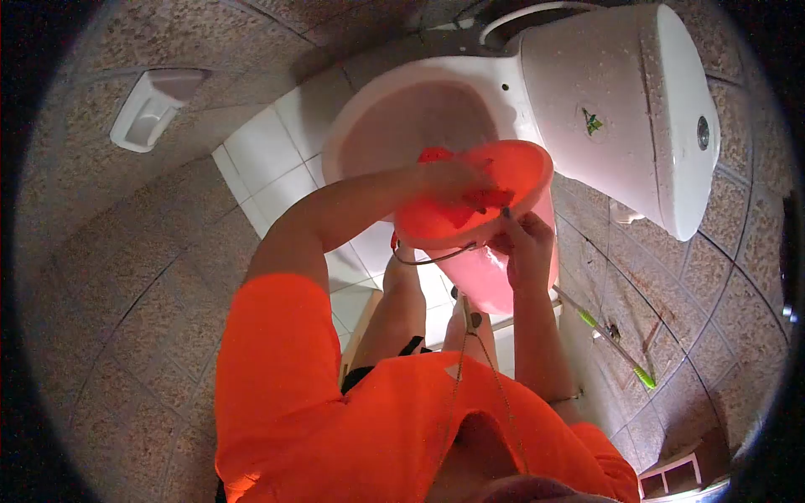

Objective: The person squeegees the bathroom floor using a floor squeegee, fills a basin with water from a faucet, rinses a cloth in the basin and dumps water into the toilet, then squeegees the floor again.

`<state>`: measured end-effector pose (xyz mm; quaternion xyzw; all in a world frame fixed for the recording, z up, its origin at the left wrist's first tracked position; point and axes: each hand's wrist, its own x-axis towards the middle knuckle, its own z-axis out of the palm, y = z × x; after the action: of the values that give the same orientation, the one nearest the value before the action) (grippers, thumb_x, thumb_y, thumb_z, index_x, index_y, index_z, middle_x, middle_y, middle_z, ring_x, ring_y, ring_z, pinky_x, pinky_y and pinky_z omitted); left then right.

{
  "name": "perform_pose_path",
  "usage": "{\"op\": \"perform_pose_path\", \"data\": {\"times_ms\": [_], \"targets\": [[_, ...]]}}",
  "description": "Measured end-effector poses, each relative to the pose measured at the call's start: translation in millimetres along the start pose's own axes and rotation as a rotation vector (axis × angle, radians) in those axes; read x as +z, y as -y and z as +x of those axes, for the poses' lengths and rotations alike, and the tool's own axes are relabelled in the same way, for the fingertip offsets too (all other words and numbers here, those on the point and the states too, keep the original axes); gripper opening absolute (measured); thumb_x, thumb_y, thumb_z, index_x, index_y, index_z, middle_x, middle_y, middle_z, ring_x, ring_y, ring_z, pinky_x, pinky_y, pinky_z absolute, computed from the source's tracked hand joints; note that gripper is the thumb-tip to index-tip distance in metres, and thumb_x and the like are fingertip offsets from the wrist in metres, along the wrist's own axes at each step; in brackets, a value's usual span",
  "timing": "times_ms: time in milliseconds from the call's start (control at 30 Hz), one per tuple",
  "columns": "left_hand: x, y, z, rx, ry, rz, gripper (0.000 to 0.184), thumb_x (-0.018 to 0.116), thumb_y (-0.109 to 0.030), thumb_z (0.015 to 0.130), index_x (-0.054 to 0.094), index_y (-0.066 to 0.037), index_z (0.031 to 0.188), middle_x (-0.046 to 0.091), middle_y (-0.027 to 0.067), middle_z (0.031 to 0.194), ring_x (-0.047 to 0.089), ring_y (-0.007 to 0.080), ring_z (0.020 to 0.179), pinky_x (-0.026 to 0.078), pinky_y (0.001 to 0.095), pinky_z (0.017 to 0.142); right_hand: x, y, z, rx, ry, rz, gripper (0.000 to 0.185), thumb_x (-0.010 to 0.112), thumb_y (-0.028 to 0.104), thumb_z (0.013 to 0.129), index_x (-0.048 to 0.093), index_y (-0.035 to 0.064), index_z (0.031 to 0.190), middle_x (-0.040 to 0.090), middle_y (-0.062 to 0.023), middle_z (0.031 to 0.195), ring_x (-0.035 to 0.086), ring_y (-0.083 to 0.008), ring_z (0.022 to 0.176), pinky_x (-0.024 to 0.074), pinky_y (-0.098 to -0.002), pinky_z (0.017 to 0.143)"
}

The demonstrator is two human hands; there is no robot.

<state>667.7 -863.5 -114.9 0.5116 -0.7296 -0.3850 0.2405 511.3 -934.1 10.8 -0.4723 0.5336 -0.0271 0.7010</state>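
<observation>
A pinkish-red bucket (520, 163) is tilted in front of my legs, beside the toilet bowl. Its wire handle (444, 257) hangs down over the near side. My left hand (461, 180) is inside the bucket's mouth, closed around a red cloth (455, 213) that pokes out on both sides of the fingers. The bucket's colour blends with the cloth, so its full shape is hard to make out. With fingers curled on the near rim, my right hand (530, 241) grips the bucket. The inside bottom of the bucket is hidden.
A toilet bowl (352, 109) with a white cistern (608, 96) stands ahead and to the right. On the left wall is a soap dish (144, 121). A stick with green grips (616, 345) leans at the right wall. White tiles (277, 184) cover the floor.
</observation>
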Motion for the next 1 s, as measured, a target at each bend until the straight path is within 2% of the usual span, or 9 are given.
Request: {"op": "perform_pose_path", "data": {"times_ms": [200, 300, 467, 600, 700, 800, 867, 967, 1000], "targets": [[-11.2, -9.1, -8.3, -0.258, -0.064, -0.080, 0.028, 0.060, -0.026, 0.081, 0.058, -0.008, 0.102, 0.061, 0.0131, 0.099, 0.059, 0.0324, 0.089, 0.049, 0.0412, 0.075, 19.0, 6.8, 3.5, -0.029, -0.019, 0.093, 0.021, 0.065, 0.015, 0.083, 0.059, -0.0046, 0.086, 0.061, -0.0090, 0.074, 0.060, -0.0127, 0.057, 0.0522, -0.0242, 0.053], [-26.8, -16.1, -10.9, -0.606, -0.091, -0.302, 0.032, 0.062, -0.029, 0.078, 0.059, -0.007, 0.101, 0.062, 0.0142, 0.100, 0.060, 0.0329, 0.088, 0.049, 0.0415, 0.075, 24.0, -5.0, 12.3, -0.025, 0.040, 0.028, 0.019, 0.065, 0.014, 0.083, 0.058, -0.0038, 0.083, 0.061, -0.0091, 0.073, 0.061, -0.0133, 0.058, 0.0526, -0.0244, 0.053], [-110.8, 7.7, -33.7, -0.323, -0.111, -0.093, 0.036, 0.064, -0.031, 0.075, 0.060, -0.005, 0.100, 0.062, 0.0148, 0.097, 0.061, 0.0309, 0.085, 0.048, 0.0414, 0.075, 45.7, 9.9, 26.1, 0.010, 0.090, -0.093, 0.023, 0.067, 0.017, 0.081, 0.057, -0.0045, 0.083, 0.060, -0.0110, 0.073, 0.062, -0.0185, 0.059, 0.0548, -0.0284, 0.056], [-47.1, 106.7, -51.5, -0.352, -0.522, 0.244, 0.039, 0.067, -0.037, 0.074, 0.062, -0.005, 0.098, 0.063, 0.0121, 0.092, 0.061, 0.0229, 0.079, 0.049, 0.0372, 0.071, 55.1, 14.4, 60.2, 0.125, 0.212, 0.085, 0.025, 0.066, 0.019, 0.081, 0.058, -0.0043, 0.084, 0.061, -0.0123, 0.074, 0.062, -0.0211, 0.061, 0.0555, -0.0312, 0.058], [-59.2, 113.9, -88.9, -1.064, -0.377, -0.970, 0.046, 0.063, -0.046, 0.079, 0.060, -0.010, 0.107, 0.060, 0.0043, 0.093, 0.057, 0.0133, 0.077, 0.046, 0.0277, 0.064, 65.8, 20.3, 81.6, 0.086, 0.290, 0.120, 0.021, 0.063, 0.016, 0.082, 0.058, -0.0032, 0.087, 0.062, -0.0140, 0.077, 0.063, -0.0237, 0.065, 0.0558, -0.0333, 0.060], [-64.8, 118.6, -112.3, -1.036, -0.363, -0.923, 0.050, 0.058, -0.050, 0.080, 0.057, -0.011, 0.111, 0.060, 0.0031, 0.093, 0.057, 0.0153, 0.076, 0.046, 0.0289, 0.063, 84.2, 11.8, 105.4, -0.110, 0.256, -0.010, 0.012, 0.054, 0.012, 0.081, 0.062, 0.0032, 0.083, 0.058, -0.0113, 0.066, 0.059, -0.0222, 0.053, 0.0492, -0.0353, 0.047], [-64.3, 111.3, -111.8, -1.095, -0.368, -0.836, 0.050, 0.057, -0.051, 0.081, 0.057, -0.012, 0.112, 0.060, 0.0025, 0.092, 0.057, 0.0151, 0.076, 0.045, 0.0301, 0.063, 94.5, 12.6, 125.1, 0.127, 0.209, -0.046, 0.021, 0.064, 0.016, 0.081, 0.060, -0.0032, 0.089, 0.062, -0.0157, 0.074, 0.063, -0.0263, 0.059, 0.0556, -0.0353, 0.054], [-72.0, 101.3, -105.1, -1.200, -0.232, -0.763, 0.049, 0.055, -0.050, 0.082, 0.057, -0.010, 0.111, 0.060, 0.0031, 0.092, 0.056, 0.0148, 0.076, 0.045, 0.0308, 0.064, 113.3, -0.9, 154.1, 0.297, 0.231, -0.187, 0.024, 0.065, 0.021, 0.080, 0.061, -0.0018, 0.088, 0.063, -0.0136, 0.075, 0.063, -0.0240, 0.058, 0.0538, -0.0331, 0.054], [-73.1, 91.5, -101.7, -1.242, -0.205, -0.725, 0.049, 0.054, -0.050, 0.083, 0.058, -0.009, 0.110, 0.060, 0.0035, 0.092, 0.056, 0.0147, 0.076, 0.045, 0.0310, 0.064, 114.4, -2.8, 148.1, 0.052, 0.180, -0.393, 0.022, 0.064, 0.021, 0.081, 0.062, -0.0002, 0.088, 0.063, -0.0119, 0.075, 0.062, -0.0226, 0.057, 0.0524, -0.0328, 0.054]]}}
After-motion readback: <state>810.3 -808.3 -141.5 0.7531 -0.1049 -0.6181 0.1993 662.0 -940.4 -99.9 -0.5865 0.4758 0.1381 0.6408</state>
